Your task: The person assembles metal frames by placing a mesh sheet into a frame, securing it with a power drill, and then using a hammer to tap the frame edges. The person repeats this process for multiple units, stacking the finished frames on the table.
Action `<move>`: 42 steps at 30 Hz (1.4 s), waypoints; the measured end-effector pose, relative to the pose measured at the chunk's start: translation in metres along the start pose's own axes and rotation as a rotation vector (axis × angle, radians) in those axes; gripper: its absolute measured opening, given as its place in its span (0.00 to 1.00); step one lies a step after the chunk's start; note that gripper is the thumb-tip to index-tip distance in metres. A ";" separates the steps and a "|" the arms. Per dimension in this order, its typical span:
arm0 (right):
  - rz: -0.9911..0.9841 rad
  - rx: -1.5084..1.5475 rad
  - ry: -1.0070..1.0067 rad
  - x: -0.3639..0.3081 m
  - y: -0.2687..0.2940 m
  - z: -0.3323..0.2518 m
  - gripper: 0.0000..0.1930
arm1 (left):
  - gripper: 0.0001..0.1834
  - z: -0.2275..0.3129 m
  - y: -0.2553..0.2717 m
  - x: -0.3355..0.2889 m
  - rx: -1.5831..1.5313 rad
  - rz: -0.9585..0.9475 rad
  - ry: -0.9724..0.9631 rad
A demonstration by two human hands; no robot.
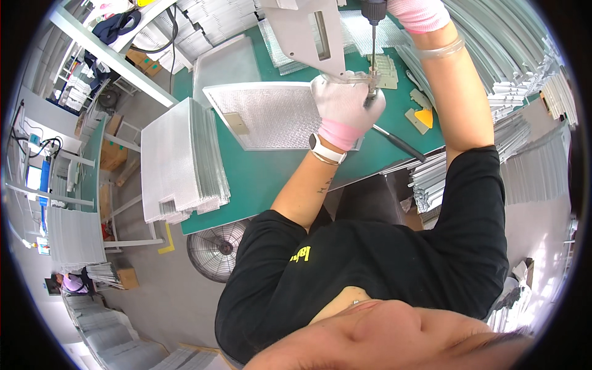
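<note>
My left hand [345, 103], in a white and pink glove, is closed at the right end of a framed mesh panel [271, 114], which stands tilted above the green table [240, 203]. Right beside its fingers, a drill bit [374, 46] points down from the black chuck [373, 11] of a grey drill press [311, 37]. Small metal parts [372, 83] show under the bit, partly covered by the hand. My right hand [422, 13], gloved the same way, is raised by the chuck at the top edge; its fingers are cut off from view.
A stack of mesh panels [179, 160] stands at the table's left. Beige plates [385, 71], a yellow piece [423, 117] and a black-handled tool [401, 143] lie on the right. Metal strips [475, 55] fill the far right. A floor fan [222, 246] stands below the table edge.
</note>
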State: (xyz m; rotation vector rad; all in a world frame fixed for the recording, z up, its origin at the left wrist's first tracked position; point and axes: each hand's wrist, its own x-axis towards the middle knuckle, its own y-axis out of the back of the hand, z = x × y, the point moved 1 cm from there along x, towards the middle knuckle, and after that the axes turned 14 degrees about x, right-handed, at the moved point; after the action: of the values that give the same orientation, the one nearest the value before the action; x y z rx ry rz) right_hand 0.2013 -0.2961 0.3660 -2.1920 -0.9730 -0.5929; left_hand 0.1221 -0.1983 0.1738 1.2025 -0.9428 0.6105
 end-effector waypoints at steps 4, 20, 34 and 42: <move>-0.018 0.107 -0.018 0.000 0.005 0.007 0.06 | 0.04 0.001 0.003 0.000 0.053 -0.030 -0.006; 0.069 0.602 -0.178 -0.032 0.037 0.081 0.13 | 0.10 -0.001 0.002 -0.009 -0.351 0.083 -0.059; 0.040 0.651 -0.039 -0.044 0.045 0.086 0.17 | 0.10 0.003 0.010 -0.009 -0.025 0.108 -0.128; 0.068 0.590 0.041 -0.036 -0.010 0.035 0.13 | 0.11 0.003 0.041 -0.035 0.002 0.058 -0.101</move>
State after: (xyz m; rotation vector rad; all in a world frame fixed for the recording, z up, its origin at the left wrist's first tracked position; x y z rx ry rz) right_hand 0.1760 -0.2827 0.3240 -1.6716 -0.9060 -0.2688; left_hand 0.0702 -0.1867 0.1638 1.2199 -1.0654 0.6011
